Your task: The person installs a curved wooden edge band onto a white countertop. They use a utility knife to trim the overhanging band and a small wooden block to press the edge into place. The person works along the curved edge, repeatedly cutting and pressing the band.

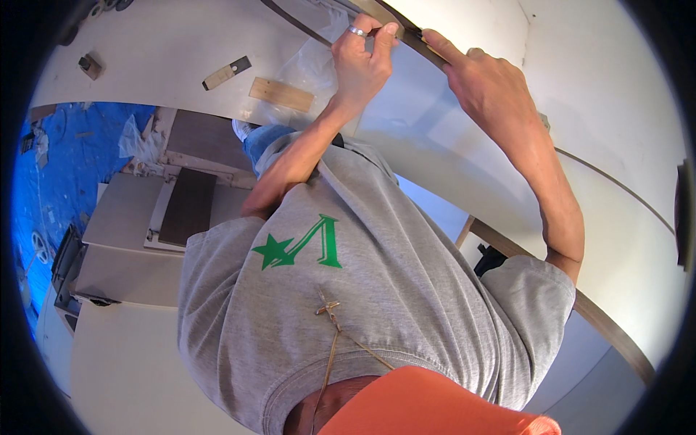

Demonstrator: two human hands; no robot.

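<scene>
At the top of the head view, a thin dark strip (296, 22) loops down toward my left hand (362, 64). That hand is closed in a pinch at the edge of a pale panel (435, 98), and the strip seems to pass through its fingers. My right hand (496, 90) lies just to the right on the same dark edge, fingers curled and the index finger stretched along it. A yellowish sliver with a dark tip shows beneath the right fingers; the rest is covered, so its kind cannot be told. Clear plastic (308, 69) lies crumpled beside my left wrist.
On the white surface to the left lie a wooden block (281, 94), a beige-and-black hand tool (226, 72) and a small brown block (89, 67). Blue sheeting (87, 156) covers the floor at far left, near stacked panels (127, 272). A white wall (616, 109) rises at right.
</scene>
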